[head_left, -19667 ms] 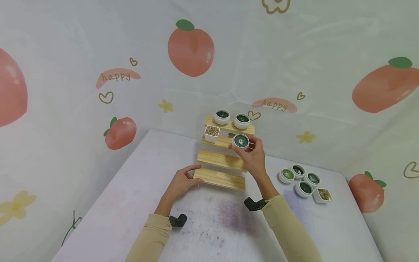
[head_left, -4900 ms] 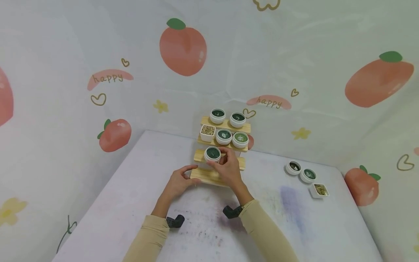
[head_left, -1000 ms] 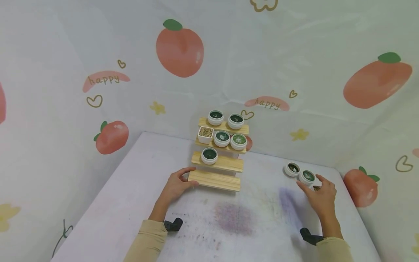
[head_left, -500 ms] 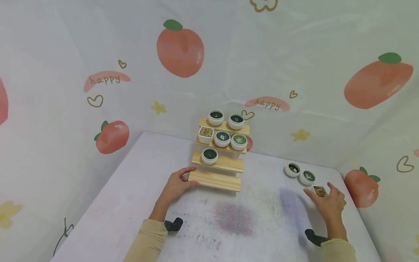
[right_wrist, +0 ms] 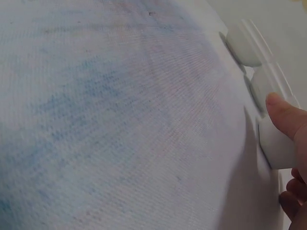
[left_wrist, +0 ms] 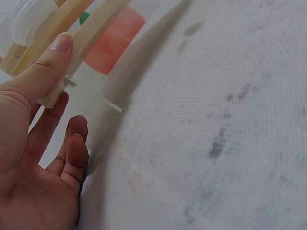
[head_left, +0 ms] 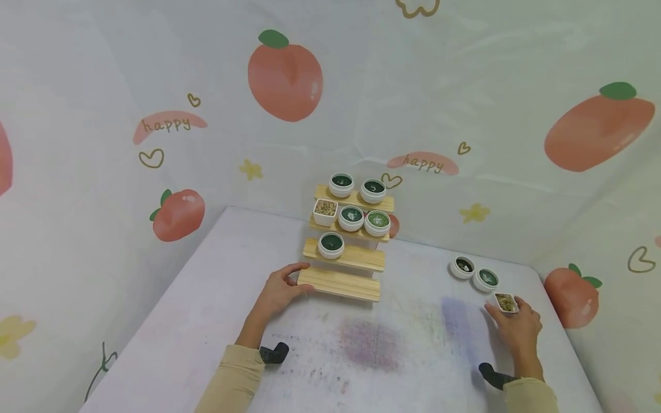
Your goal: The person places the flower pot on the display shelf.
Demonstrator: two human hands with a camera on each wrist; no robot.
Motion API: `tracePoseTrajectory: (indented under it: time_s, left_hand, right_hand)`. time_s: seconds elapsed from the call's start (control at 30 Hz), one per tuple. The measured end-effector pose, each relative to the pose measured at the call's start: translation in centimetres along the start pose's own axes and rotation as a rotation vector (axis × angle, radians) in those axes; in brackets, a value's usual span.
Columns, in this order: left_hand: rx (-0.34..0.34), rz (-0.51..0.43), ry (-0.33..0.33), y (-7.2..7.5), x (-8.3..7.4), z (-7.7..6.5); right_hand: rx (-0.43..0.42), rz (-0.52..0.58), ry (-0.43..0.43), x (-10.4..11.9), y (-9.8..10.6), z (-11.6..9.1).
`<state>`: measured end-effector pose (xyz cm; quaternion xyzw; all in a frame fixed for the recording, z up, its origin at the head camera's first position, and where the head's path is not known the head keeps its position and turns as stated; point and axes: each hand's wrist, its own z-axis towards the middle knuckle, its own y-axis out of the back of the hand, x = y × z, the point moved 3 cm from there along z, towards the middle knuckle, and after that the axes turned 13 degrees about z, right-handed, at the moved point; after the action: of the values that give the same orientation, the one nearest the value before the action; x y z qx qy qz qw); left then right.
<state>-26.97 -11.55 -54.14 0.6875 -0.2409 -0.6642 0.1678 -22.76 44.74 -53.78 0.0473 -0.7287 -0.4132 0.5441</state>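
In the head view a tiered wooden rack (head_left: 338, 284) stands at the table's middle. My left hand (head_left: 279, 292) pinches the left end of its lowest shelf, thumb on top and a finger beneath, as the left wrist view shows. At the right, my right hand (head_left: 518, 327) grips a square white pot (head_left: 505, 303) with speckled brownish-green filling, thumb and fingers on opposite sides. The pot seems to rest on the table. Beyond it sit a round white pot (head_left: 486, 279) with green filling and another round pot (head_left: 462, 267) with dark filling.
Two dark-green round pots stand on the top shelf (head_left: 356, 199). The second holds a square pot (head_left: 326, 211) and two round pots; the third holds one round pot (head_left: 331, 245) at its left. Patterned white cloth (head_left: 222, 69) hangs behind and beside the table (head_left: 232, 241).
Several pots have moved from the table to the rack since the oldest frame. Within the last second my right hand has moved from beside the round pot to the square pot and closed on it.
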Motion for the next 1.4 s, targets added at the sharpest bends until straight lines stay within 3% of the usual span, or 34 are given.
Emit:
tracePoseTrajectory:
  time_s: [0.23,0.6,1.1,1.4]
  left_hand:
    - [0.002,-0.002,-0.001,-0.1,0.1,0.0]
    - [-0.006,0.009,0.010,0.1,0.0,0.0]
    - [-0.008,0.002,0.009,0.1,0.2,0.0]
    - [0.003,-0.027,0.011,0.0,0.3,0.0]
  right_hand:
    - [-0.007,-0.004,-0.023,0.0,-0.3,0.0]
    - [-0.044,0.051,0.019,1.4,-0.1,-0.5]
    - [-0.134,0.198,0.188,6.4,-0.8,-1.9]
    - [-0.131,0.324,0.372,10.2,-1.9,-3.5]
